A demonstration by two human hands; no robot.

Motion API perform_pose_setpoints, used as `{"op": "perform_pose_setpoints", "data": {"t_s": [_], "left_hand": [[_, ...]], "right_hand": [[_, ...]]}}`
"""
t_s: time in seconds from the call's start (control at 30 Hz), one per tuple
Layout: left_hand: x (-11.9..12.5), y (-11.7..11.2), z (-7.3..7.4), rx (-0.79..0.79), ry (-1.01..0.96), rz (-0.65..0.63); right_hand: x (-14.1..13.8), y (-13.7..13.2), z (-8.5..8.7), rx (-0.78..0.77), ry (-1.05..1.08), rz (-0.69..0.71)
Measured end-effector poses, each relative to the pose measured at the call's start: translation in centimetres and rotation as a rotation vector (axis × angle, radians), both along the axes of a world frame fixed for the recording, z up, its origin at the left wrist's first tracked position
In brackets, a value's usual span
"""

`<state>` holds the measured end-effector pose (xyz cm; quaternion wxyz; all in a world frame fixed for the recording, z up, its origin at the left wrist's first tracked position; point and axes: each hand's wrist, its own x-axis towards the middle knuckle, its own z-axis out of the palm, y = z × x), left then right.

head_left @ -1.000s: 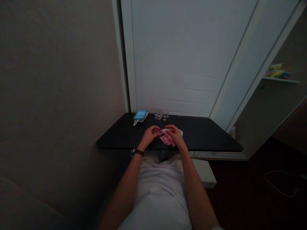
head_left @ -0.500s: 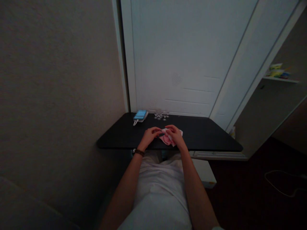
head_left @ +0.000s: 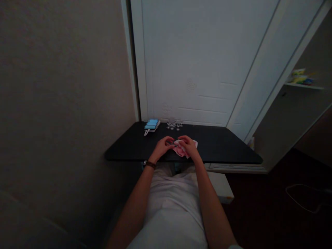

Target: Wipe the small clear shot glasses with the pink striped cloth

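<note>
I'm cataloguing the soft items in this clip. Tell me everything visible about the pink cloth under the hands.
The pink cloth looks like thin, soft fabric, pink with paler patches, bunched rather than spread flat. It lies on the black table, near its front edge. The right hand closes over it and hides most of it. The left hand reaches its left end, but contact cannot be told. Any pattern is too dark and too small to make out.

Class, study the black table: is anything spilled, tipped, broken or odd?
Nothing stands out. The small glasses stand grouped at the back; the left hand and right hand meet on a pink cloth.
</note>
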<state>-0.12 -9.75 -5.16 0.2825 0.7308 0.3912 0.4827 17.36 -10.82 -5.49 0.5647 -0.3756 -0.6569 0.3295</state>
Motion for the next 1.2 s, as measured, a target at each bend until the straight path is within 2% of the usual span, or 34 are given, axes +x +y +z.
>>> {"op": "perform_pose_setpoints", "data": {"t_s": [0.5, 0.93, 1.2], "left_hand": [[0.08, -0.66, 0.62, -0.029, -0.014, 0.030], [0.02, -0.05, -0.10, -0.033, -0.014, -0.003], [-0.04, -0.52, 0.28, -0.029, 0.005, 0.029]], "right_hand": [[0.02, -0.27, 0.28, 0.001, -0.016, -0.006], [-0.13, -0.42, 0.46, 0.001, -0.024, -0.019], [0.06, -0.01, 0.08, 0.010, -0.028, -0.025]]}}
